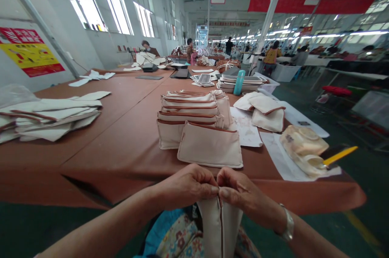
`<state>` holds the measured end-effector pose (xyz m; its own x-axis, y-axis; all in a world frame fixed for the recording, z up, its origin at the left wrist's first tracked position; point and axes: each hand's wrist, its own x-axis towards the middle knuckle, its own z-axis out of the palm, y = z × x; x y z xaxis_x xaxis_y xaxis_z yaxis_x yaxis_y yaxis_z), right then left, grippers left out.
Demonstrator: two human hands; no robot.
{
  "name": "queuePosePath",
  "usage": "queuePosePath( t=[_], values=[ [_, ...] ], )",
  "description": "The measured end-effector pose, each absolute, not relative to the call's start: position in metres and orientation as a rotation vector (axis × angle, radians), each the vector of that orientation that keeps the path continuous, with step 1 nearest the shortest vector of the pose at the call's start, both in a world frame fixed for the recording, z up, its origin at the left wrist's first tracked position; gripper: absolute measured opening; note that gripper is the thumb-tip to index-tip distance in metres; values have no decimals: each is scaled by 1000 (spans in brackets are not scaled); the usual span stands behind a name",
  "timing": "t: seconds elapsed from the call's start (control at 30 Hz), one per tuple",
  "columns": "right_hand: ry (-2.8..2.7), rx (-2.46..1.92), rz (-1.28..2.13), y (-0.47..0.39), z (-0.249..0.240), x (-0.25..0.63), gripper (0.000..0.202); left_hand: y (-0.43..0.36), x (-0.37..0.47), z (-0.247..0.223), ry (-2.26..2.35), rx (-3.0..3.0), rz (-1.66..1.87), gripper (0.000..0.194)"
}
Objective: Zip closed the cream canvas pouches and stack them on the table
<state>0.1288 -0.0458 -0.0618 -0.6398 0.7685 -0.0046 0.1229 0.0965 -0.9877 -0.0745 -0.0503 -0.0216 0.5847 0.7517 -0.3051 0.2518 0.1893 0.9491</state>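
A cream fabric piece (212,225) with a dark brown line down its middle hangs in front of the table's near edge, over a floral apron (179,235). My left hand (193,183) pinches the top of it from the left. From the right, my right hand (243,191) pinches the same top edge, its fingertips close against the left ones. Just beyond the hands a cream pouch (209,146) with brown edging leans on a row of similar pouches (190,106).
Cream panels (54,114) lie piled at the left of the brown table (121,144). At the right are folded pieces (267,116), white paper (246,128), a container with a yellow-handled tool (340,155), and a turquoise bottle (239,82). People work farther back.
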Motion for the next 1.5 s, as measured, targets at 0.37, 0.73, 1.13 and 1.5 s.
queuePosePath(
  t=[0.37, 0.73, 1.13, 1.5],
  values=[
    [-1860, -927, 1659, -51, -69, 131, 34, -52, -76, -30, 1110, 1698, 343, 21],
    [-1801, -1045, 1393, -65, -61, 123, 22, -50, -69, -30, 1182, 1509, 333, 21],
    [-1544, -1040, 1671, -66, -59, 123, 24, -56, -61, -41, 1101, 1186, 493, 10],
    [-1522, -1049, 1652, -70, -59, 123, 19, -60, -61, -41, 1138, 1294, 440, 18]
  ],
)
